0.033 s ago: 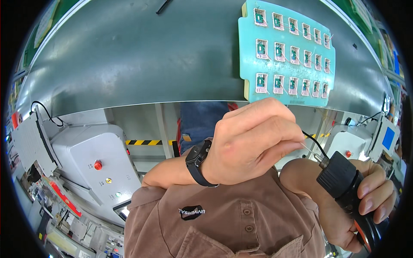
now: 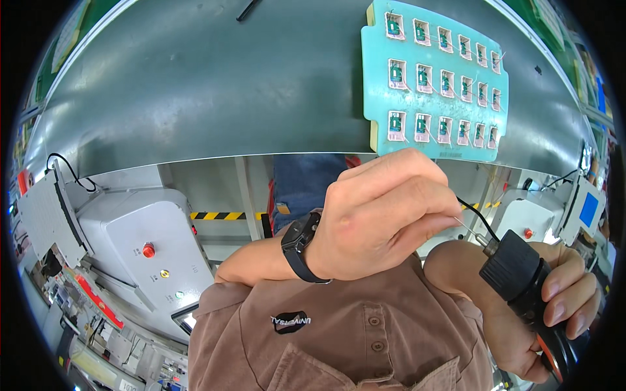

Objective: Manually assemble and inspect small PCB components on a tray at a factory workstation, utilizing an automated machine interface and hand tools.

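Note:
My right hand (image 2: 564,293), at the lower right, is wrapped round a black handheld tool (image 2: 512,267) with a ribbed collar, a small metal nozzle and orange on its handle. A thin pale needle-like wire (image 2: 468,227) runs from the nozzle toward my left hand (image 2: 391,218). The fingers of that hand are pinched together at the wire's far end; the fingertips' inner side is hidden. Just beyond the left hand, a light-green tray (image 2: 433,101) lies on the workbench. Its rows of pockets hold small white housings with green circuit boards (image 2: 396,124) and thin wires.
The dark grey workbench (image 2: 195,91) spans the far side, with a small black rod (image 2: 248,10) on it. A white machine box (image 2: 147,247) with push buttons stands at left. A black cable (image 2: 476,215) curves beside the tool's nozzle.

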Motion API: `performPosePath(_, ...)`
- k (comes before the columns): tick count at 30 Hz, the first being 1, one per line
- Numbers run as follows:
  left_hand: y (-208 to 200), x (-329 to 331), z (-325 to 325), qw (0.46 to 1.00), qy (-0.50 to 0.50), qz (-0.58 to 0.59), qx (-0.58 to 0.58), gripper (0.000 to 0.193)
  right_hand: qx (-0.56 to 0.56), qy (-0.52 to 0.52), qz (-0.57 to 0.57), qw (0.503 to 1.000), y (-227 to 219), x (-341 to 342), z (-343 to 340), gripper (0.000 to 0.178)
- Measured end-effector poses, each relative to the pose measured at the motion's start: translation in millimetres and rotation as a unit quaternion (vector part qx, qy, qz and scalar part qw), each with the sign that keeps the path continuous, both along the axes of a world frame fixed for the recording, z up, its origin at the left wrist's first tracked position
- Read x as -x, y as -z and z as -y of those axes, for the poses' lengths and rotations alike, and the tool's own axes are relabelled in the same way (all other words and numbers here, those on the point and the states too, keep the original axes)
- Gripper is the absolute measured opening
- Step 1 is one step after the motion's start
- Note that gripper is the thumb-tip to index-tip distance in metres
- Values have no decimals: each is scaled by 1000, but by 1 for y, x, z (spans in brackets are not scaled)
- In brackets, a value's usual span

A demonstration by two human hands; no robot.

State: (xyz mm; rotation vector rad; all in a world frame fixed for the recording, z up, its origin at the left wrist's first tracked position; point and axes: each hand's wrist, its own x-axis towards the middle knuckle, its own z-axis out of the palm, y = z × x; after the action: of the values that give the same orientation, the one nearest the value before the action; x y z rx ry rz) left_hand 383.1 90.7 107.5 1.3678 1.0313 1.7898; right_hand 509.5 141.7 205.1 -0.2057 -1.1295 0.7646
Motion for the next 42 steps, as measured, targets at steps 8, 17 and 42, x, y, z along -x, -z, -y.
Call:
performPosePath(8, -1, 0, -1, 1000, -7, -8, 3, 25, -6, 3, -47, 999, -2, -8, 2, 41)
performPosePath(17, -1, 2, -1, 1000, -16, -20, 5, 25, -13, -5, -20, 1000, 1, 9, 9, 57)
performPosePath(42, 26, 38, -31, 955, -124, -266, 49, 40, -16, 151, 12, 988, 9, 6, -67, 32)
